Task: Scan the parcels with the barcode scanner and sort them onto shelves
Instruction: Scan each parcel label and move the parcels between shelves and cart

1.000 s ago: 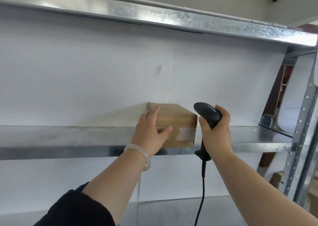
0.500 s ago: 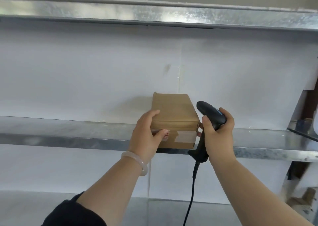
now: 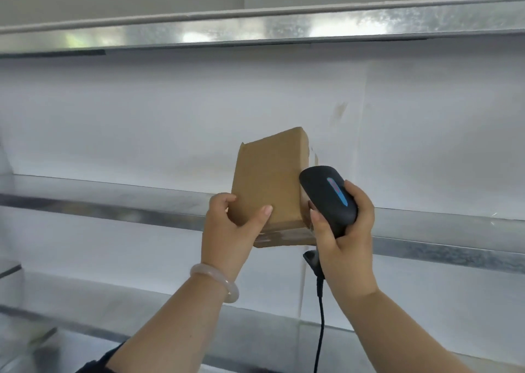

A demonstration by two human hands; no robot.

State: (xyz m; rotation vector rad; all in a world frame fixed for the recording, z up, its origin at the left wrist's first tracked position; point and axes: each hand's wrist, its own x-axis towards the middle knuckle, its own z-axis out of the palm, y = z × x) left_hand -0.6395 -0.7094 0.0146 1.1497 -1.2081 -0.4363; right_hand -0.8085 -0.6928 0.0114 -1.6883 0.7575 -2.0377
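A small brown cardboard parcel (image 3: 268, 182) is held up in front of the middle metal shelf (image 3: 113, 205), tilted with its broad top face toward me. My left hand (image 3: 231, 230) grips its near left corner, thumb on top. My right hand (image 3: 345, 236) holds the black barcode scanner (image 3: 326, 197) by its handle. The scanner head sits right against the parcel's right side, and its black cable (image 3: 319, 330) hangs straight down. The parcel's near end shows a strip of tape.
An upper metal shelf (image 3: 255, 28) runs across the top and a lower shelf (image 3: 71, 341) across the bottom. White backing panels (image 3: 142, 122) close off the rear. A pale bangle (image 3: 216, 284) sits on my left wrist.
The parcel has come up off the middle shelf and tilted, its top face turning toward me. The scanner has closed in on its right side. My view has swung left.
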